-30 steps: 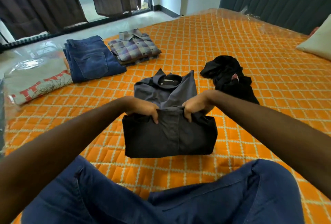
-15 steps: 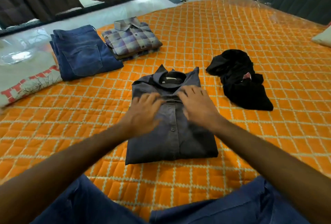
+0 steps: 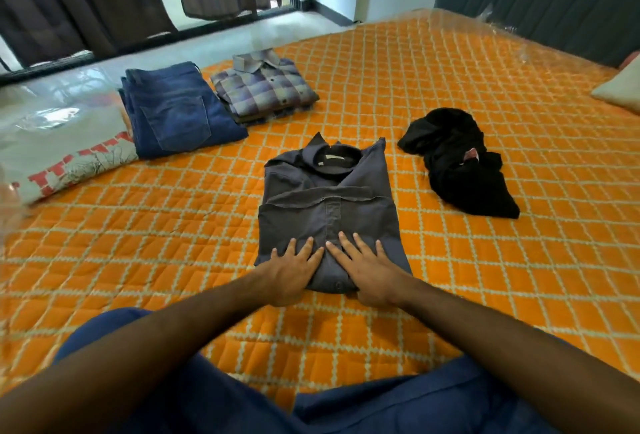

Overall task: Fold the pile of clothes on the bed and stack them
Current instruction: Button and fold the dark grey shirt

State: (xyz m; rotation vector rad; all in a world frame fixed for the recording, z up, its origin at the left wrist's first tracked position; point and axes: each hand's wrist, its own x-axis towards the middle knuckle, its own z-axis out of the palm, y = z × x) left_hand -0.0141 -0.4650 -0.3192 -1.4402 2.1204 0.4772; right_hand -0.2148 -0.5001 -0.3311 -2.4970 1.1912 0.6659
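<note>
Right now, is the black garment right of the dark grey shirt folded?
Not folded. The black garment lies crumpled in a loose heap on the orange quilt.

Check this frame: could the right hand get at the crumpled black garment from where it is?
Probably yes. The right hand lies flat on the near edge of the grey shirt, holding nothing, and the black garment sits on that same side, with only bare bedspread between them.

The orange quilted bed (image 3: 450, 80) carries a grey shirt (image 3: 329, 205), jeans (image 3: 180, 111), plaid shirt (image 3: 263, 90) and black garment (image 3: 457, 163).
</note>
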